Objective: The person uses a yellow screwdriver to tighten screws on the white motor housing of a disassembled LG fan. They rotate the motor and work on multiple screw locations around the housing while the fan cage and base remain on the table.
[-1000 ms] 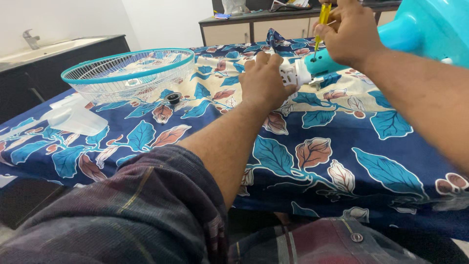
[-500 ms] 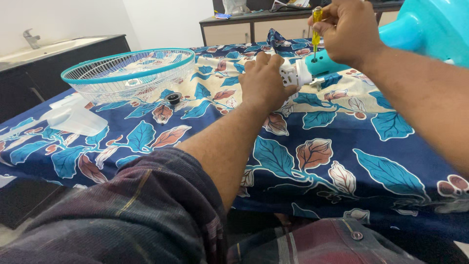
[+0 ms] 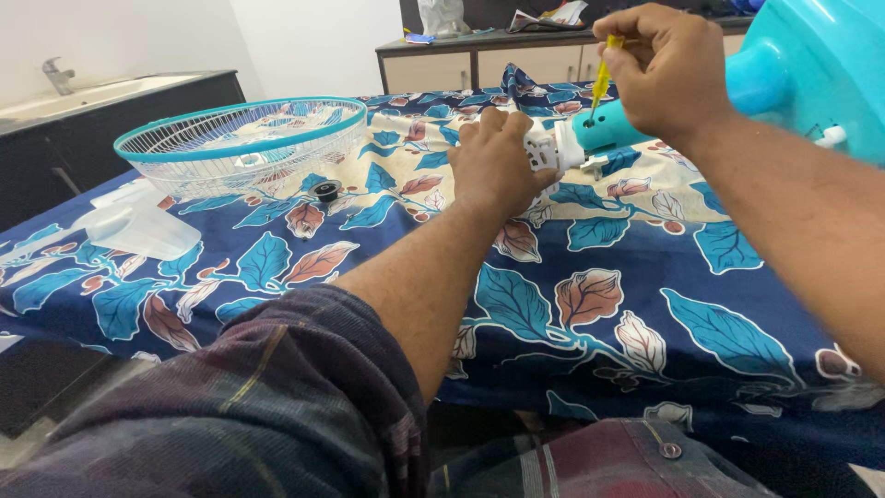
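On the leaf-patterned blue cloth-covered table (image 3: 590, 323), the round teal-rimmed wire fan grille (image 3: 241, 143) lies upper left, the clear plastic fan blade (image 3: 138, 229) below it, and the teal plastic fan body (image 3: 811, 74) upper right.

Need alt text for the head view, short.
A person's right hand holds a yellow screwdriver tip-down into a turquoise fan body, while the left hand steadies the white part at its end. They work on a blue leaf-print cloth; a turquoise-rimmed wire fan guard lies to the left.
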